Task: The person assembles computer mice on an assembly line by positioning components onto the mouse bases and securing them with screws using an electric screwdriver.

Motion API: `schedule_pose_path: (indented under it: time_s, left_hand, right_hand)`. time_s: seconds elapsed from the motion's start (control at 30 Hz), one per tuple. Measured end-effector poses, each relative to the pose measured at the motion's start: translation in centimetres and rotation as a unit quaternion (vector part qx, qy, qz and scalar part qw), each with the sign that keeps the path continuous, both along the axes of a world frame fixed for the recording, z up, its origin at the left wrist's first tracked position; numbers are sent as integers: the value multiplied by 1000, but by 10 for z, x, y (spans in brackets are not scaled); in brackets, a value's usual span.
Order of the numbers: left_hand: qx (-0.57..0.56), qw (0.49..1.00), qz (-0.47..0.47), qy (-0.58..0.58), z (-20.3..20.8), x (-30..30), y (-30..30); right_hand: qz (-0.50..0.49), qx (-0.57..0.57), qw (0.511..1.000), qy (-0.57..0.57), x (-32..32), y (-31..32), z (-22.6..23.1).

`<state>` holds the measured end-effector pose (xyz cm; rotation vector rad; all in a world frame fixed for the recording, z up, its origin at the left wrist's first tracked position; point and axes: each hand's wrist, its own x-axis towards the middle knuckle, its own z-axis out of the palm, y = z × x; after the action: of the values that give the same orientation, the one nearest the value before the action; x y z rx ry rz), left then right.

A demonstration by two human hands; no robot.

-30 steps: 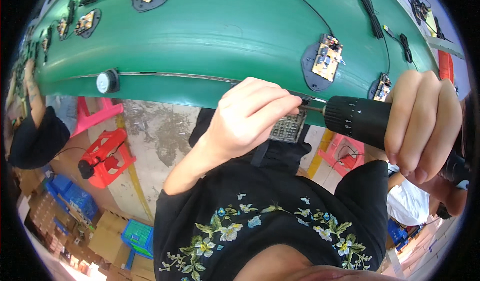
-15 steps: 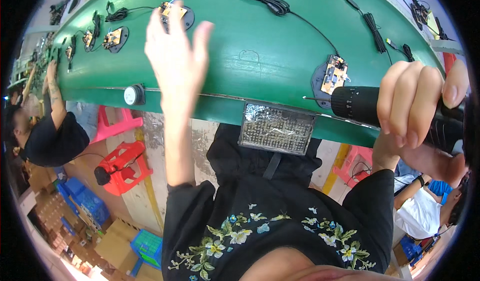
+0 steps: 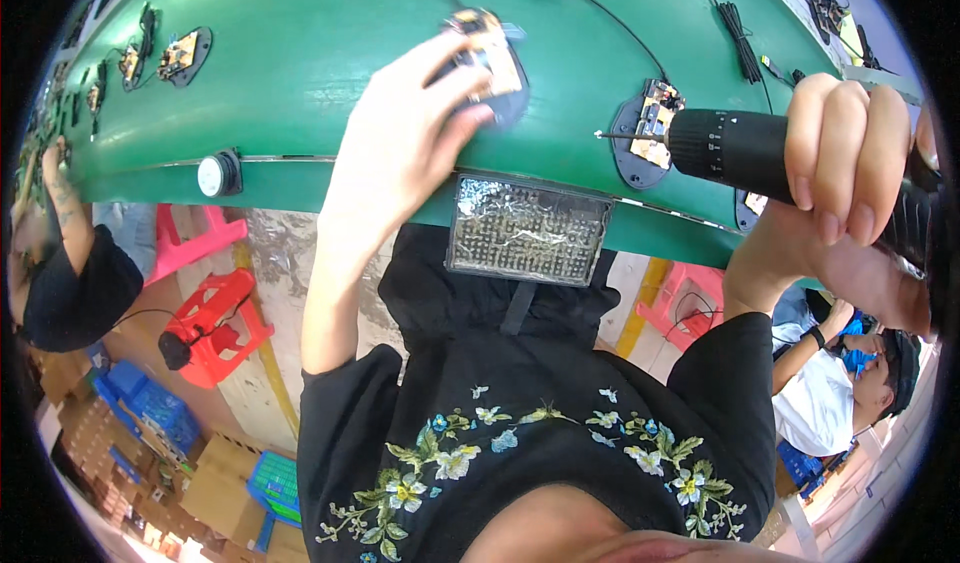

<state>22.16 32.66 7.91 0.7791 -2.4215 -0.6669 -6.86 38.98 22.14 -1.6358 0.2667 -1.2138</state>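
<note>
A green worktop point(image 3: 290, 93) is spanning the upper frame. My left hand point(image 3: 395, 133) is gripping a blurred circuit board point(image 3: 499, 66), upper centre, probably light, fragile, wanting edge holds; my right hand point(image 3: 845, 173) is clasping a black screwdriver point(image 3: 735, 151), right.

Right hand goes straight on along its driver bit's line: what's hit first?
Probably the blurred dark base plate at the left hand. Depth is unclear, though: the driver bit may sit higher and pass over it.
</note>
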Motion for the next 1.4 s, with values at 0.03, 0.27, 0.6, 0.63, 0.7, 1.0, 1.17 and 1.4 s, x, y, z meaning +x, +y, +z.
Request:
schedule_pose_path:
  time_s: [0.03, 0.27, 0.6, 0.63, 0.7, 1.0, 1.17, 1.4]
  left_hand:
    - [48, 998, -34, 5, 3, 0, 6]
    - [65, 994, -65, 53, 5, 4, 34]
    - [14, 995, -97, -16, 9, 10, 56]
    - [7, 995, -96, -21, 9, 7, 57]
    - [-17, 995, -98, -24, 10, 3, 57]
    - [19, 991, -95, 91, 11, 9, 57]
    - [56, 985, -92, 138, 6, 8, 52]
    - [84, 978, -17, 189, 4, -1, 51]
  right_hand:
    - [-4, 1, 1000, 4, 1, 1, -1]
    - [-42, 0, 998, 38, 4, 2, -2]
    - [-117, 1, 993, 8, 33, -18, -27]
    - [-148, 9, 989, -1, 39, -19, -29]
    - [-209, 26, 977, -21, 48, -20, -32]
    - [-284, 89, 950, -92, 55, -24, -55]
    - [-212, 62, 971, -93, 47, -31, -56]
    - [-226, 74, 970, -41, 44, -24, -31]
